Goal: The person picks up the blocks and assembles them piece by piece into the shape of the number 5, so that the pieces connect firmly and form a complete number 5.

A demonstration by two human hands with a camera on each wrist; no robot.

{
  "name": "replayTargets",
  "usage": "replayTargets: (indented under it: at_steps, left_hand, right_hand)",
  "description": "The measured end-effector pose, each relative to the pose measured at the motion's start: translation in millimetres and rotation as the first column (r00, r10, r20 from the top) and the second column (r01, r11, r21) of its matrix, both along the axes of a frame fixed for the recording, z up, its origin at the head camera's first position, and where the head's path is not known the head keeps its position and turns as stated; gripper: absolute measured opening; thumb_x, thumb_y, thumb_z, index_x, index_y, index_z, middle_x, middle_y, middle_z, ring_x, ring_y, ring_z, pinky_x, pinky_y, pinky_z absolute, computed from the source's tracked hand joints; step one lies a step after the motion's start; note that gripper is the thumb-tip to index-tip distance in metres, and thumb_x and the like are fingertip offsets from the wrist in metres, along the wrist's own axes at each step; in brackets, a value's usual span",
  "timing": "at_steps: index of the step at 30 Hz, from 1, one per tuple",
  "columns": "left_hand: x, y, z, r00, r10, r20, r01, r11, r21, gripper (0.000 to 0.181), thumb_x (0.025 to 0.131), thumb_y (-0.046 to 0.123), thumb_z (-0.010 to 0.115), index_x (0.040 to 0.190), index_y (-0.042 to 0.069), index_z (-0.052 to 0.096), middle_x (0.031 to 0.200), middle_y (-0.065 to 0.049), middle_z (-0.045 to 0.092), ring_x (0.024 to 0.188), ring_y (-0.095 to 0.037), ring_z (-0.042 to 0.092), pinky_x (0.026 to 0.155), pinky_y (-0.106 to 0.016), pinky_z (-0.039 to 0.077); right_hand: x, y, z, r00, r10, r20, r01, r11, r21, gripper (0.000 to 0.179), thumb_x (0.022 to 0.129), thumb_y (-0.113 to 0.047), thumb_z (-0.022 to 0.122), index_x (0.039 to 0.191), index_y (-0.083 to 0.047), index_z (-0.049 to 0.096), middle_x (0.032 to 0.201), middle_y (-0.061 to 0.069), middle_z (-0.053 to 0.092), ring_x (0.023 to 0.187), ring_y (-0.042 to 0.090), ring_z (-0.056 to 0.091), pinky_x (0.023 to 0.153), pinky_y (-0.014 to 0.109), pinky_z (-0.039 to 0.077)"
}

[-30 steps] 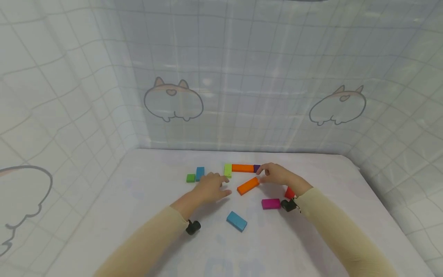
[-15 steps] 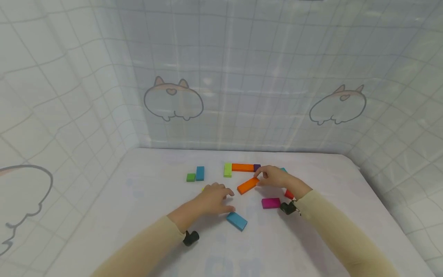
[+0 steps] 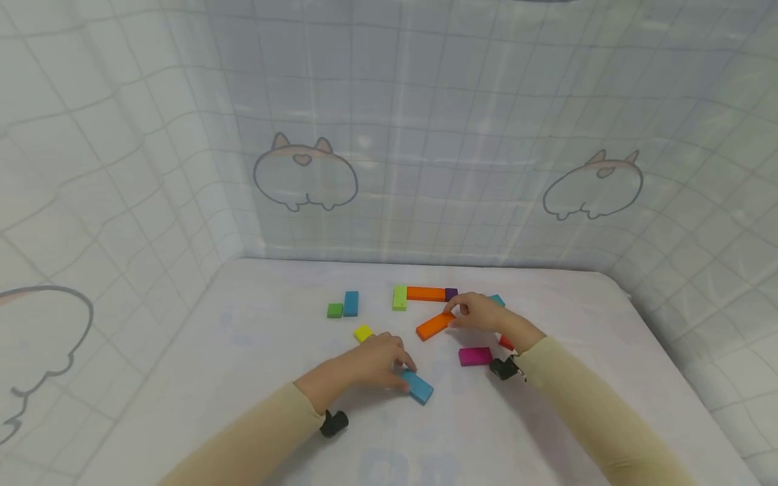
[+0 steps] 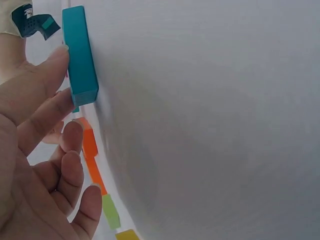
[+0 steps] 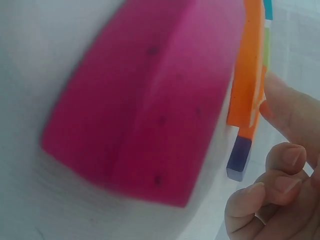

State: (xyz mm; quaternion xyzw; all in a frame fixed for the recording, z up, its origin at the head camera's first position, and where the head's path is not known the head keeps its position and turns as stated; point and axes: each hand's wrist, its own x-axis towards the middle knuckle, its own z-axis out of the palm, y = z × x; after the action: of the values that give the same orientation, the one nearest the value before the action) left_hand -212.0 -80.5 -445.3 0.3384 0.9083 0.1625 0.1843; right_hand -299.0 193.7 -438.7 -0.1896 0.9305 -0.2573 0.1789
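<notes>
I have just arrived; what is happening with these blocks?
A person's left hand pinches the nearer blue block, while the right hand pinches one end of the slanted orange block. Farther back, a lime block, another orange block and a purple block form a row. Neither hand holds the magenta block.

Blue block (image 4: 80,55), upper left of left wrist view: smooth, matt, evenly coloured; painted wood or plastic, cannot tell which. Orange block (image 5: 245,75), upper right of right wrist view: smooth, faint sheen. Magenta block (image 5: 145,110), filling much of same view: smooth, low sheen, flecked with small dark marks. Bench (image 3: 273,324), lower half of head view: white, matt, cloth-like. Wall sheet (image 3: 437,135), upper half: thin, rippled, glossy in pale vertical streaks. Sleeves (image 3: 255,435), toward lower corners: matt, soft-looking cloth.
</notes>
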Motion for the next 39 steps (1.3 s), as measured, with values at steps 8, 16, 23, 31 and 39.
replayTargets:
  at_steps: [8, 16, 23, 31, 39]
  left_hand:
    - [0.3, -1.4, -4.3, 1.000, 0.006, -0.007, -0.006, 1.000, 0.007, 0.031, 0.083, 0.043, 0.081, 0.111, 0.032, 0.077, 0.091, 0.015, 0.056, 0.091, -0.006, 0.047, 0.080, -0.023, 0.042]
    - [1.1, -2.5, -3.4, 1.000, 0.022, 0.005, -0.022, 0.999, 0.023, 0.031, 0.083, 0.042, 0.082, 0.112, 0.032, 0.077, 0.091, 0.013, 0.056, 0.089, -0.006, 0.047, 0.078, -0.023, 0.042]
    - [0.7, -4.1, -4.0, 0.999, 0.040, -0.001, -0.040, 0.999, 0.018, 0.030, 0.084, 0.043, 0.081, 0.112, 0.033, 0.077, 0.090, 0.014, 0.055, 0.090, -0.006, 0.047, 0.079, -0.024, 0.042]
    - [-4.7, -7.1, -6.6, 0.994, 0.111, -0.017, -0.111, 0.994, 0.011, 0.030, 0.084, 0.043, 0.080, 0.112, 0.032, 0.077, 0.090, 0.013, 0.055, 0.090, -0.008, 0.047, 0.077, -0.025, 0.043]
    - [-11.9, -14.1, -8.4, 0.980, 0.167, -0.105, -0.166, 0.986, 0.024, 0.032, 0.085, 0.041, 0.080, 0.114, 0.027, 0.078, 0.085, 0.011, 0.054, 0.086, -0.011, 0.046, 0.078, -0.030, 0.037]
  right_hand:
    - [0.8, -1, -4.5, 1.000, 0.007, -0.030, -0.007, 1.000, -0.021, 0.028, 0.090, -0.023, 0.077, 0.116, -0.018, 0.070, 0.073, 0.002, 0.042, 0.069, 0.019, 0.042, 0.061, 0.030, 0.033]
    - [-0.9, -4, -5.4, 1.000, -0.006, -0.025, 0.005, 1.000, -0.020, 0.030, 0.091, -0.022, 0.076, 0.119, -0.017, 0.069, 0.074, 0.002, 0.042, 0.072, 0.019, 0.044, 0.063, 0.030, 0.034]
    - [-2.0, -4, -5.8, 0.999, 0.009, -0.036, -0.010, 1.000, -0.019, 0.027, 0.091, -0.021, 0.076, 0.117, -0.017, 0.070, 0.073, 0.002, 0.042, 0.070, 0.018, 0.043, 0.062, 0.029, 0.034]
    - [-1.8, -3, -8.1, 1.000, 0.000, -0.019, 0.000, 0.999, -0.039, 0.024, 0.091, -0.021, 0.076, 0.113, -0.015, 0.069, 0.078, 0.004, 0.045, 0.072, 0.019, 0.044, 0.064, 0.029, 0.035]
    - [-0.3, -2, -9.0, 1.000, -0.013, -0.016, 0.012, 0.999, -0.030, 0.023, 0.091, -0.024, 0.076, 0.111, -0.017, 0.068, 0.080, 0.004, 0.047, 0.075, 0.020, 0.045, 0.065, 0.030, 0.035]
